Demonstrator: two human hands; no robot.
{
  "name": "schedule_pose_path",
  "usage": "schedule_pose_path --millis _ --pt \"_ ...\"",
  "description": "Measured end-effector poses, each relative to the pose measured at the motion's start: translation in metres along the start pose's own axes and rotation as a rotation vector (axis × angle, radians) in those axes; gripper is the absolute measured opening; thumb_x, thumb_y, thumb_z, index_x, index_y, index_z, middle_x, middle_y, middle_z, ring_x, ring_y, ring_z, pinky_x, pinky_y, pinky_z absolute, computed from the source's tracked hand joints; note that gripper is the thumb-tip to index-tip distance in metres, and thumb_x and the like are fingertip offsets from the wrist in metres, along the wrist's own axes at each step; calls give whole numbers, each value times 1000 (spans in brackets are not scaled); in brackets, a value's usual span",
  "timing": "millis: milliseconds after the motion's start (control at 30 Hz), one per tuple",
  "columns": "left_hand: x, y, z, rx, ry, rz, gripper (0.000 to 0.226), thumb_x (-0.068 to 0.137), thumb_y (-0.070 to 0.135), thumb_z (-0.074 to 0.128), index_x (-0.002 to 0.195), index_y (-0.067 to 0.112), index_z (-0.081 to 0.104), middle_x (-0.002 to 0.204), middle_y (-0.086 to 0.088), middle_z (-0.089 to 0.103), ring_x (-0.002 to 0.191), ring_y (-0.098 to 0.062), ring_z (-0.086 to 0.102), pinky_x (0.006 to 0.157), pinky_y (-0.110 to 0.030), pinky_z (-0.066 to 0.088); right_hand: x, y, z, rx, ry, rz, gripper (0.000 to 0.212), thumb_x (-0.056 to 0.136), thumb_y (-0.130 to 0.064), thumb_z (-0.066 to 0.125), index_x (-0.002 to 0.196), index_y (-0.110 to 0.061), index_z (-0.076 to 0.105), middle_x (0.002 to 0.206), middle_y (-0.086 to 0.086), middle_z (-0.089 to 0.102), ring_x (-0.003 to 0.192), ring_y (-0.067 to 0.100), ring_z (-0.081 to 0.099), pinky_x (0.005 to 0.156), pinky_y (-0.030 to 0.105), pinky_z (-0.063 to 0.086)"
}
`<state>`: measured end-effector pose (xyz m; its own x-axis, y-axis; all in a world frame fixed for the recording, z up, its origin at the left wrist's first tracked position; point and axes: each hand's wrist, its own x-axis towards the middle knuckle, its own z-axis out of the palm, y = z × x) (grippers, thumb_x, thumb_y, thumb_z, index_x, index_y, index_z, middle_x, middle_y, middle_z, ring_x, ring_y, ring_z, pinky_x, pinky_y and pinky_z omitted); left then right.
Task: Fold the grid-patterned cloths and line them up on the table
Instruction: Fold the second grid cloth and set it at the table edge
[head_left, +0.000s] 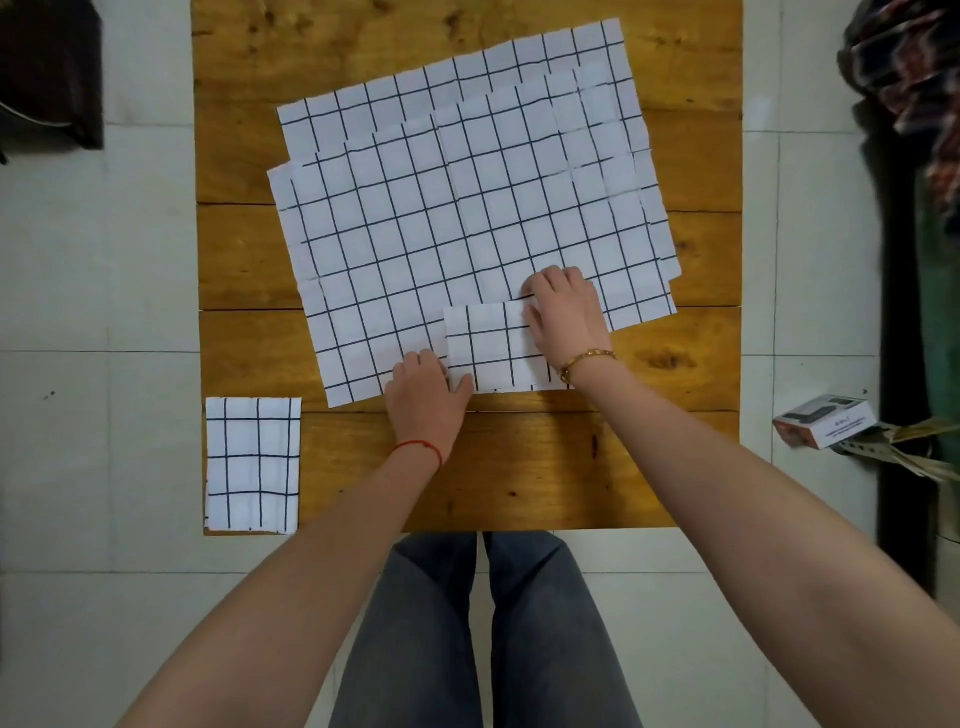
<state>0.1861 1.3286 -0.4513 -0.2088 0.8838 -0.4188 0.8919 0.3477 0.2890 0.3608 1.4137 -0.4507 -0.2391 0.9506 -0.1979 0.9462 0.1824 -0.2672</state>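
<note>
A stack of unfolded white cloths with black grid lines (457, 208) lies spread over the middle of the wooden table (519, 467). On its near edge sits a small folded grid cloth (488, 345). My left hand (423, 397) holds that folded cloth's near left corner, thumb on top and fingers curled. At its right side my right hand (563, 312) grips its far right corner with curled fingers. Another folded grid cloth (253, 463) lies flat at the table's near left corner.
A small cardboard box (823, 420) lies on the tiled floor to the right of the table, next to dark cloth and clutter along the right edge. A dark object (49, 73) sits on the floor at far left. My legs are below the table's near edge.
</note>
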Motion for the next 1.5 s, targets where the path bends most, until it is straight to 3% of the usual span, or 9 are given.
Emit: schedule_pose_path --millis 400,567,700,800,933,1000,1200,1400,1500 --pt "10 16 -2 -338 -96 -285 14 88 22 66 98 13 63 98 -1 62 89 -14 59 75 -25 50 22 8 3 -81 -220 -24 24 84 -1 53 106 -9 53 108 10 55 103 27 47 84 32 37" --pt "12 17 -22 -645 -58 -355 12 90 22 61 94 12 57 82 5 56 71 -3 50 58 -13 37 16 13 -10 329 -335 157 9 80 -10 53 88 -15 51 93 6 58 81 24 55 70 36 48" --pt "18 11 -39 -959 -77 -494 11 86 20 63 95 18 57 93 -3 62 83 -20 63 79 -37 57 9 8 -28 628 -378 337 11 79 -13 63 88 -14 56 77 0 57 69 13 51 59 21 43" --pt "20 6 -53 -1216 -81 -614 23 85 15 69 101 23 54 112 -14 63 85 -22 65 83 -45 58 1 0 -36 749 -409 396 14 80 -8 65 91 -14 59 64 -7 49 66 10 48 62 19 39" --pt "17 1 -72 -1462 -71 -672 41 86 11 70 121 17 51 90 -6 62 71 -12 61 66 -30 58 -12 -17 -42 911 -447 474 27 84 -6 58 109 -14 63 62 -9 48 54 6 43 52 12 39" --pt "15 -2 -80 -1484 -80 -672 44 86 12 71 126 16 53 82 1 58 63 -6 54 64 -22 53 -18 -28 -44 954 -461 484 30 85 -7 59 115 -13 61 63 -6 49 55 8 43 47 9 37" --pt "3 -23 -91 -1155 -204 -548 58 86 14 71 138 15 46 124 -5 60 106 -18 61 93 -34 52 -34 -66 -40 1049 -395 550 31 86 -9 61 116 -16 56 74 -2 56 60 6 47 57 15 40" --pt "-18 -65 -105 -961 -245 -401 47 89 0 62 133 9 46 100 2 60 79 -3 58 53 -7 46 -57 -110 -10 948 -356 575 24 82 -13 64 105 -16 58 61 -8 51 66 15 52 77 33 50" --pt "-23 -96 -103 -846 -277 -348 52 90 5 63 138 10 44 118 -6 59 98 -14 59 67 -10 49 -72 -136 10 920 -303 571 6 83 -23 62 81 -23 56 58 -8 50 65 16 52 78 39 54"
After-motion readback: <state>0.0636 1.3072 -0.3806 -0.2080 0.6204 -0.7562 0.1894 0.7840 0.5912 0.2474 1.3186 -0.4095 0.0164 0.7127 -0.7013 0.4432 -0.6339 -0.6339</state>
